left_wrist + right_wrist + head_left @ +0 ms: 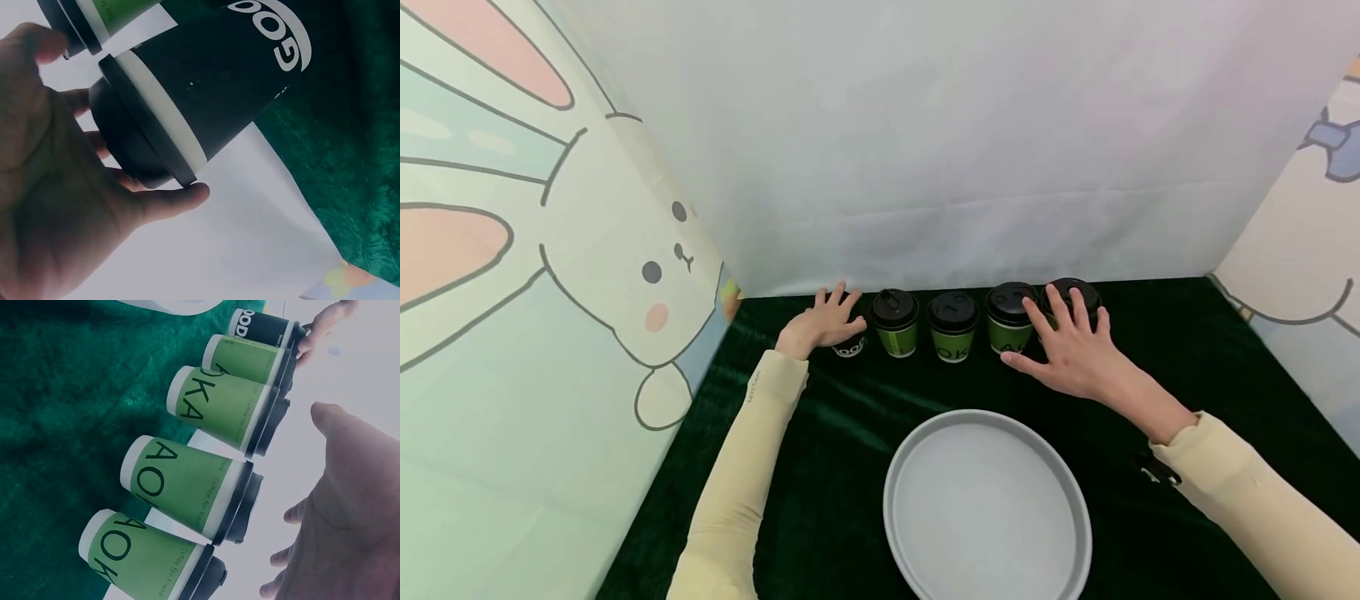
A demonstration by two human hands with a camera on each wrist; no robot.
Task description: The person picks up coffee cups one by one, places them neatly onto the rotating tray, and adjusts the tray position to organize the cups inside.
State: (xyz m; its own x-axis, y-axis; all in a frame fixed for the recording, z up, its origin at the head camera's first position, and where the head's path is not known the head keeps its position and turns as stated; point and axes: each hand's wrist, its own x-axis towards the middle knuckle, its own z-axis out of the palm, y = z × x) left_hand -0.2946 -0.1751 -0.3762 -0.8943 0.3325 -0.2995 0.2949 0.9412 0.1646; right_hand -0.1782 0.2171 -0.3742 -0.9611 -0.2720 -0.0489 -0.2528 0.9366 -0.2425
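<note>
Dark green cloth [835, 467], plush and faintly creased, lay spread across lower part of head view. Round pale grey tray [985, 508] with raised rim sat flat on it. Plain white backdrop [925, 125], lightly wrinkled, rose behind cloth's far edge. Left panel [490, 475], pale green, bore large cartoon rabbit [602, 275] with pink inner ears, grey eyes. Right panel [1285, 258] showed pale cartoon figure, blue bow [1347, 154].

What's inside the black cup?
A dark lid tops the black cup, with the left hand at the lid. The lid hides the inside, so I can't tell what's in there.
</note>
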